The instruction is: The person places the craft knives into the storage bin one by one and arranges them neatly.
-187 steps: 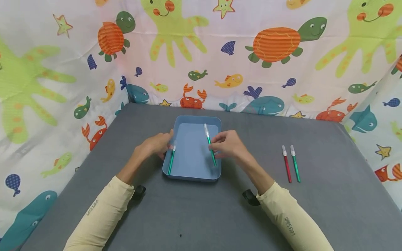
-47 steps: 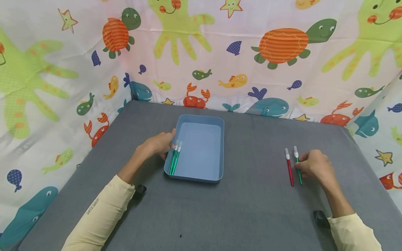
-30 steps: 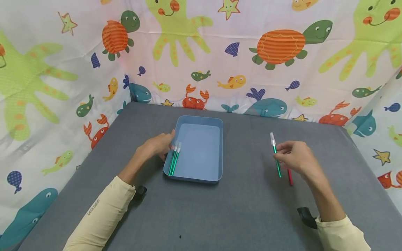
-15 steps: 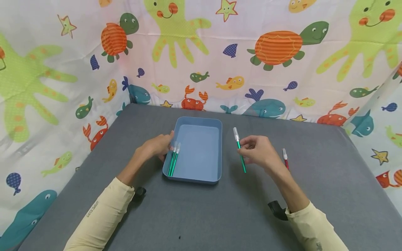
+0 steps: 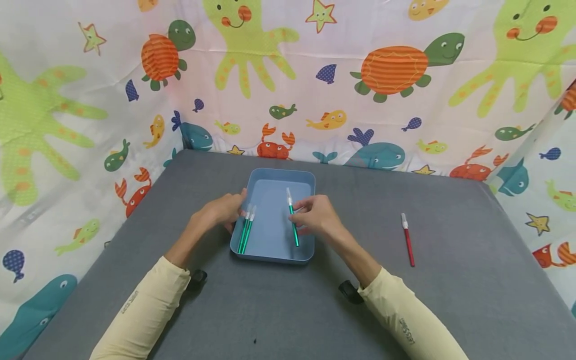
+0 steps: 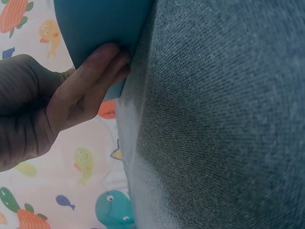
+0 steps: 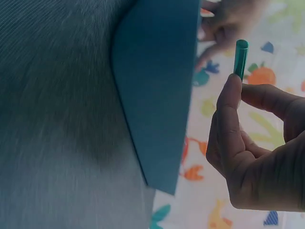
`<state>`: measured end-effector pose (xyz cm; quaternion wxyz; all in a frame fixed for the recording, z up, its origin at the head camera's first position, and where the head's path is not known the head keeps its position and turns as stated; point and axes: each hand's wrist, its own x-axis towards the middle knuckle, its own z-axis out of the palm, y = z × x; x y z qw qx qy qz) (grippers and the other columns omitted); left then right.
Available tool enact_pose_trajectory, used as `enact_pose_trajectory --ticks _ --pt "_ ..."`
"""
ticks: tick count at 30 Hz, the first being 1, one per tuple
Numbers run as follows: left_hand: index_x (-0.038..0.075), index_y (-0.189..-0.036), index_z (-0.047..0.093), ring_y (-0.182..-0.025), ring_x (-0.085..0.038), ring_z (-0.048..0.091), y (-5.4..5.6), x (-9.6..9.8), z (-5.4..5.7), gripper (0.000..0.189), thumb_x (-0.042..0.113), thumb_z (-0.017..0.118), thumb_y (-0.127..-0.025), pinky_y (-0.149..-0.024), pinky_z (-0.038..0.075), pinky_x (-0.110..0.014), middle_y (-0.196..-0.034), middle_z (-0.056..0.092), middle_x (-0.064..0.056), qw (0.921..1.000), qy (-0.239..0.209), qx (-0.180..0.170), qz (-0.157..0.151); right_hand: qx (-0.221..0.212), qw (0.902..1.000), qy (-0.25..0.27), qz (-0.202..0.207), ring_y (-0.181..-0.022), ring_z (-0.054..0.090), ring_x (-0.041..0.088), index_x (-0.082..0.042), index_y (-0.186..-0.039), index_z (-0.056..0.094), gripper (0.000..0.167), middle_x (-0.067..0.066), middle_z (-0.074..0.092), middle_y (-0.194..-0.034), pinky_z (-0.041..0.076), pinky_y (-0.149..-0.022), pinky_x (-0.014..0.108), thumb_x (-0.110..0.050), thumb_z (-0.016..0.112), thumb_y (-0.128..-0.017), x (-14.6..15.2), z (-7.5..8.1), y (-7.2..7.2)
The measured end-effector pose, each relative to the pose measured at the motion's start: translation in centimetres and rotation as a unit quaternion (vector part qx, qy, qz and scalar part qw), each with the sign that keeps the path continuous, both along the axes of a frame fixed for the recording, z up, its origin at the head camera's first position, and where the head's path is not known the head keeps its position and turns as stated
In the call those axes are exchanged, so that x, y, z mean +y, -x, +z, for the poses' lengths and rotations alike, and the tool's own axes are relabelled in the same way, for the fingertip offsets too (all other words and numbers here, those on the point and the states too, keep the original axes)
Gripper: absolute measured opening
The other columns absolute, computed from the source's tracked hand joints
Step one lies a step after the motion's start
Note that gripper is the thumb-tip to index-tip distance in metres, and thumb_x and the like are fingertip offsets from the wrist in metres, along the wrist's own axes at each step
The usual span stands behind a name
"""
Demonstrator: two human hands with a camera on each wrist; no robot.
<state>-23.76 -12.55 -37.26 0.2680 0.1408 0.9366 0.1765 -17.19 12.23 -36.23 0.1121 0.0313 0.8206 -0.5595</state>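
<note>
A shallow blue tray [image 5: 274, 258] stands on the grey table. My left hand [image 5: 222, 210] holds its left wall; in the left wrist view the fingers [image 6: 90, 71] lie flat against the outer side, the thumb mostly hidden behind the wall. Two green felt-tip pens [image 5: 246, 232] with clear caps lie side by side along the tray's left side. Over the tray's right half, my right hand [image 5: 317, 215] pinches a third green felt-tip pen [image 5: 293, 225] between thumb and fingers, cap end pointing away. In the right wrist view, this pen's end [image 7: 241, 55] is above the tray wall [image 7: 155, 95].
A red felt-tip pen [image 5: 408, 240] with a clear cap lies on the table to the right. A curtain [image 5: 297, 90] printed with sea animals hangs behind and at both sides of the table [image 5: 288, 315].
My right hand picked up the green felt-tip pen beside the red one and carried it left over the tray. Earlier, another green pen joined the first inside the tray. The left hand stayed put.
</note>
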Motion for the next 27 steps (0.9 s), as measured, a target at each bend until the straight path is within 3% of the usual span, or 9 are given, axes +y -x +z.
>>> enact_pose_trajectory --ticks 7,14,20,27 --pt "-0.001 -0.166 0.000 -0.082 -0.017 0.075 0.3 -0.6 0.1 0.076 0.006 0.050 -0.110 -0.109 0.052 -0.049 -0.130 0.064 -0.025 0.9999 0.003 0.002 -0.009 -0.044 0.9989 0.004 0.015 -0.072 0.070 0.020 0.005 -0.109 0.071 0.020 0.011 0.067 -0.088 0.065 -0.072 0.041 -0.002 0.076 -0.091 -4.0 -1.5 1.4" --pt "0.000 -0.167 0.000 -0.074 -0.016 0.075 0.6 -0.7 0.1 0.075 0.011 0.049 -0.111 -0.093 0.059 -0.039 -0.126 0.066 -0.024 0.9999 -0.003 -0.012 -0.001 -0.062 0.9975 -0.005 0.035 -0.068 0.069 0.018 0.006 -0.105 0.071 0.017 0.012 0.068 -0.086 0.064 -0.064 0.034 0.001 0.076 -0.090 -7.0 -3.1 2.1" --pt "0.001 -0.167 0.000 -0.076 -0.017 0.075 0.7 -0.4 0.0 0.075 0.011 0.049 -0.111 -0.080 0.061 -0.033 -0.119 0.065 -0.023 0.9996 -0.018 -0.019 0.001 -0.058 0.9977 0.000 0.035 -0.064 0.068 0.019 0.009 -0.104 0.071 0.016 0.015 0.069 -0.081 0.065 -0.065 0.036 0.003 0.074 -0.089 -8.1 -3.9 2.2" --pt "0.000 -0.167 0.003 -0.071 -0.017 0.074 0.8 -0.3 0.0 0.073 0.012 0.049 -0.111 -0.084 0.057 -0.032 -0.110 0.066 -0.018 0.9999 0.000 -0.005 -0.012 -0.041 0.9983 0.002 0.041 -0.063 0.075 0.025 0.009 -0.099 0.067 0.014 0.020 0.073 -0.081 0.064 -0.063 0.035 0.005 0.076 -0.088 -8.8 -4.4 2.0"
